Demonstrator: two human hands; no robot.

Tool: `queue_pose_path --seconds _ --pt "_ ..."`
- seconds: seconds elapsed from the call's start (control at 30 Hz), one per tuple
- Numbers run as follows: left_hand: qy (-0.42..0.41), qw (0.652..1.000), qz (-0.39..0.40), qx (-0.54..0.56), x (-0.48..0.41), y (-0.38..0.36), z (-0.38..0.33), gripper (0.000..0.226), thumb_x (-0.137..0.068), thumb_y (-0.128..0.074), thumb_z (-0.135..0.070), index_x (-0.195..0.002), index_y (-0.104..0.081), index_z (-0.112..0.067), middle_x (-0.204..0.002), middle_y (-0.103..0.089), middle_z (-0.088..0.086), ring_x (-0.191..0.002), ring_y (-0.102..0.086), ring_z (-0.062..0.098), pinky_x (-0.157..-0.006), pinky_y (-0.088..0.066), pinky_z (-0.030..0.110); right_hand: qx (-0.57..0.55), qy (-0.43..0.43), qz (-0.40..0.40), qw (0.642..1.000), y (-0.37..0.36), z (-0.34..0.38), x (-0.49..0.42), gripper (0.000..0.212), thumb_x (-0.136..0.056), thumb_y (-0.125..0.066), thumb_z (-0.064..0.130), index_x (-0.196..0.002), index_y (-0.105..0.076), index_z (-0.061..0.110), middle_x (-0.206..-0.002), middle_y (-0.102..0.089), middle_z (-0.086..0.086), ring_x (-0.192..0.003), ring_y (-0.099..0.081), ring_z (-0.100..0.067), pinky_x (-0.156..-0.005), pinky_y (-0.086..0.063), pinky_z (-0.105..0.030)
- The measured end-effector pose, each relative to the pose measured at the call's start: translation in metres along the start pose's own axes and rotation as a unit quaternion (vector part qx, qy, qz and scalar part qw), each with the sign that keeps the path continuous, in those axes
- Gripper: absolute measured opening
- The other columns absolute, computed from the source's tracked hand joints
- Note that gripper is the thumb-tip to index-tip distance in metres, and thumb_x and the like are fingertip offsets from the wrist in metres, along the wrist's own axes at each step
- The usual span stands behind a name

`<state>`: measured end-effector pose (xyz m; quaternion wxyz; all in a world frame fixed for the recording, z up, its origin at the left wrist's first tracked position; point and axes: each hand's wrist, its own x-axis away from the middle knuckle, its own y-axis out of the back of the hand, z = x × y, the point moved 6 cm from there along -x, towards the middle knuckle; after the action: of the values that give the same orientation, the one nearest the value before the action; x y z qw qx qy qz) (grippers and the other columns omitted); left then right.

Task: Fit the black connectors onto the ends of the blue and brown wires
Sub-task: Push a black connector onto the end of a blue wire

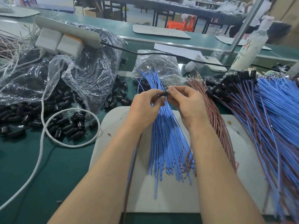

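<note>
Left hand (145,102), right hand (184,101), black connector (164,94) seemingly pinched between fingertips

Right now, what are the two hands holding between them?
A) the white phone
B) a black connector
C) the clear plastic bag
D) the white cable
B: a small black connector is pinched where the left hand and the right hand meet, above the loose blue wires.

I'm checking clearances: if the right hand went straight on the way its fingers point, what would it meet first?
The black connector pinched in the left hand; the right hand points leftward at its end and may be touching it.
</note>
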<state>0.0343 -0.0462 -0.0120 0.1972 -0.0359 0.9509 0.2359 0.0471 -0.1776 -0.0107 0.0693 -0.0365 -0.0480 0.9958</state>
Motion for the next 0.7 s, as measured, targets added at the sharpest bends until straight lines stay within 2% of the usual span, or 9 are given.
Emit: queue_pose_path --seconds 0.1,0.3,0.43,0.6,0.7 --pt "-0.004 1.0 0.003 -0.021 -0.0001 0.0003 -0.0017 0.014 -0.093 -0.057 -0.015 -0.093 -0.071 -0.012 -0.072 -0.067 -0.003 -0.062 -0.052 0.004 -0.06 -0.037 0.013 -0.014 -0.015 0.003 1.0 0.0001 -0.0031 -0.0008 0.008 -0.09 -0.062 0.005 -0.083 -0.064 0.008 -0.078 -0.065 -0.01 -0.067 -0.063 -0.013 -0.062 -0.051 -0.017" --pt "-0.005 0.998 0.027 -0.065 -0.0002 -0.0026 -0.0025 0.015 -0.093 -0.055 -0.016 -0.095 -0.069 -0.011 -0.077 -0.068 0.007 -0.075 -0.061 0.024 -0.076 -0.048 0.04 0.004 -0.025 0.013 1.0 0.002 -0.0074 -0.0031 0.009 -0.09 -0.061 0.005 -0.083 -0.064 0.009 -0.077 -0.065 -0.009 -0.067 -0.064 -0.012 -0.065 -0.052 -0.018" --pt "0.012 0.998 0.026 -0.062 -0.0003 -0.0023 -0.002 0.016 -0.093 -0.055 -0.016 -0.096 -0.069 -0.013 -0.078 -0.069 0.005 -0.076 -0.062 0.022 -0.077 -0.049 0.04 0.044 0.008 -0.002 0.999 0.0019 -0.0058 -0.0026 0.012 -0.09 -0.062 0.007 -0.08 -0.066 0.013 -0.074 -0.067 -0.005 -0.065 -0.065 -0.009 -0.064 -0.052 -0.017" --pt "0.028 0.996 0.029 -0.075 -0.0003 -0.0032 -0.0014 0.015 -0.094 -0.054 -0.018 -0.097 -0.069 -0.015 -0.08 -0.07 0.004 -0.079 -0.063 0.021 -0.079 -0.05 0.038 0.164 0.08 -0.019 0.983 0.0048 0.0018 -0.0037 0.005 -0.089 -0.063 0.01 -0.087 -0.067 0.011 -0.077 -0.069 -0.004 -0.071 -0.067 -0.012 -0.074 -0.057 -0.027" --pt "0.03 0.996 0.035 -0.076 0.0 -0.0034 -0.0005 0.015 -0.094 -0.054 -0.019 -0.098 -0.069 -0.015 -0.082 -0.07 0.003 -0.082 -0.064 0.021 -0.081 -0.05 0.039 0.173 0.081 -0.009 0.981 0.0047 0.0017 -0.0041 0.006 -0.089 -0.063 0.009 -0.086 -0.067 0.011 -0.077 -0.069 -0.005 -0.071 -0.067 -0.012 -0.073 -0.057 -0.026"
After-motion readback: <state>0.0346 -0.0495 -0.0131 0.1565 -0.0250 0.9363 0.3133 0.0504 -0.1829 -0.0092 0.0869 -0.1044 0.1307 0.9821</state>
